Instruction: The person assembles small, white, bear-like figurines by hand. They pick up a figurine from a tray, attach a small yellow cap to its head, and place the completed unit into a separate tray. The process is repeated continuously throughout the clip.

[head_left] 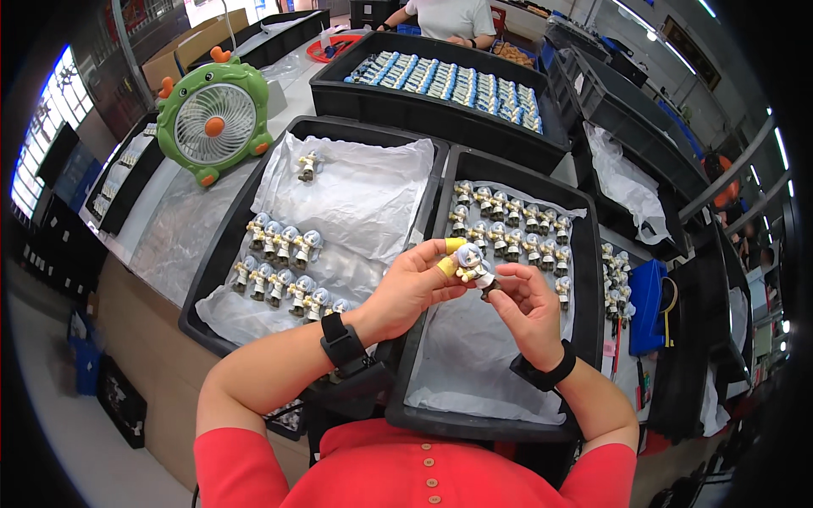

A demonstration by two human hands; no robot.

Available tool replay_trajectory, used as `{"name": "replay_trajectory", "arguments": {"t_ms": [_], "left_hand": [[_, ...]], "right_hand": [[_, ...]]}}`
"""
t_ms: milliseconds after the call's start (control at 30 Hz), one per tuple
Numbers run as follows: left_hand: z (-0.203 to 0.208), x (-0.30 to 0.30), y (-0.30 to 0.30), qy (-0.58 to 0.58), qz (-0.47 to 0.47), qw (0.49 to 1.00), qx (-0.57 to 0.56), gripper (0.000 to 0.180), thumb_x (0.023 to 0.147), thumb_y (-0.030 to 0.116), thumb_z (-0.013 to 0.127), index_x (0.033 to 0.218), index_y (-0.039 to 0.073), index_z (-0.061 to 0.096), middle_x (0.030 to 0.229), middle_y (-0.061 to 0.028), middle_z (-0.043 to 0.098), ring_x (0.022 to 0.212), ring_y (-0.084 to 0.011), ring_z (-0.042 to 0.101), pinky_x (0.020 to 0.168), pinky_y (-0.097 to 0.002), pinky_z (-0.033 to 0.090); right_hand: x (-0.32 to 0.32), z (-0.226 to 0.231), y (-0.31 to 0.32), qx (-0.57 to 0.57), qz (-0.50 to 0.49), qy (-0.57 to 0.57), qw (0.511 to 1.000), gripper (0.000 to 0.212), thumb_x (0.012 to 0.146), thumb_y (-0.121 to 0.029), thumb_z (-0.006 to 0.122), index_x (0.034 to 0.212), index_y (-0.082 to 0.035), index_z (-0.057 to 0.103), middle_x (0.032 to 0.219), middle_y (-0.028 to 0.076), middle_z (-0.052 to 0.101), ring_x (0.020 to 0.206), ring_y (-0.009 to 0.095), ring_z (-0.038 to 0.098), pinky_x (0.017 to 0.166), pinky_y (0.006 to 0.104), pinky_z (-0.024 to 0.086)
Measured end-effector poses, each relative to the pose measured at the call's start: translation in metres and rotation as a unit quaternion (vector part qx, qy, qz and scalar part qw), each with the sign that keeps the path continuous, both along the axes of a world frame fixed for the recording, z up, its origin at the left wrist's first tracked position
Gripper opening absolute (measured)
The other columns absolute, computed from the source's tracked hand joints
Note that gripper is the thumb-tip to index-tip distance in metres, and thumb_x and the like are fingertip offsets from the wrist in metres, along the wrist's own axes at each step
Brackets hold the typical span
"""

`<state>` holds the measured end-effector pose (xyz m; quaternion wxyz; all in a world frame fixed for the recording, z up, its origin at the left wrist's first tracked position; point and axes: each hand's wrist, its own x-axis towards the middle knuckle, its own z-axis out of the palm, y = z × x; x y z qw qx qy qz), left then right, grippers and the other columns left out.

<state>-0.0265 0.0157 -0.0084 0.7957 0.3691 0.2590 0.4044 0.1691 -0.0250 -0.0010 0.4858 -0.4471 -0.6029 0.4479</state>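
Note:
A small figurine (476, 267) with pale blue-grey hair, a white top and dark legs is held between both hands over the right-hand tray. My left hand (415, 284), with yellow wraps on two fingertips, pinches it at the head. My right hand (528, 311) grips it by the legs with thumb and fingers. Below and beyond my hands, the right black tray (415, 398) is lined with white paper and holds rows of similar figurines (512, 222). The left black tray (203, 262) has more figurines (284, 241) in two rows and a single figurine (308, 166) near its far end.
A green animal-shaped fan (215, 118) stands at the left. Behind the trays, a large black crate (423, 108) holds many blue-and-white pieces. More figurines (616, 279) and a blue holder (648, 306) are at the right. Across the table is another person (453, 19).

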Motion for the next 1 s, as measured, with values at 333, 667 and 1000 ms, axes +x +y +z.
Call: {"name": "replay_trajectory", "arguments": {"t_ms": [333, 667, 1000], "left_hand": [[-0.002, -0.001, 0.003, 0.005, 0.009, 1.0, -0.005, 0.038, 0.093, 0.022, 0.051, 0.127, 0.007, 0.044, 0.109, -0.0037, 0.057, 0.101, -0.0123, 0.056, 0.086, -0.0273, 0.046], [0.018, -0.007, -0.007, 0.359, 0.103, 0.862, 0.344, 0.042, 0.079, 0.006, 0.064, 0.12, 0.006, 0.053, 0.094, -0.0064, 0.053, 0.081, -0.0113, 0.055, 0.069, -0.026, 0.047], [0.01, -0.121, 0.03, 0.694, -0.004, 0.675, 0.25, 0.055, 0.067, 0.013, 0.067, 0.12, 0.007, 0.052, 0.099, -0.0192, 0.059, 0.088, -0.0319, 0.059, 0.073, -0.0353, 0.047]], "right_hand": [[-0.004, -0.006, 0.002, 0.076, 0.001, -0.085, 0.993, 0.03, 0.08, -0.004, 0.063, 0.11, -0.003, 0.058, 0.082, 0.007, 0.067, 0.076, 0.011, 0.065, 0.07, 0.0244, 0.05], [-0.01, 0.001, -0.006, 0.134, 0.036, -0.201, 0.97, 0.029, 0.079, -0.003, 0.064, 0.108, -0.002, 0.059, 0.085, 0.009, 0.067, 0.075, 0.014, 0.065, 0.069, 0.0256, 0.05], [0.01, 0.015, 0.0, 0.125, -0.002, -0.115, 0.985, 0.024, 0.083, -0.003, 0.06, 0.107, -0.002, 0.059, 0.086, 0.007, 0.066, 0.076, 0.009, 0.06, 0.07, 0.0223, 0.046]]}}
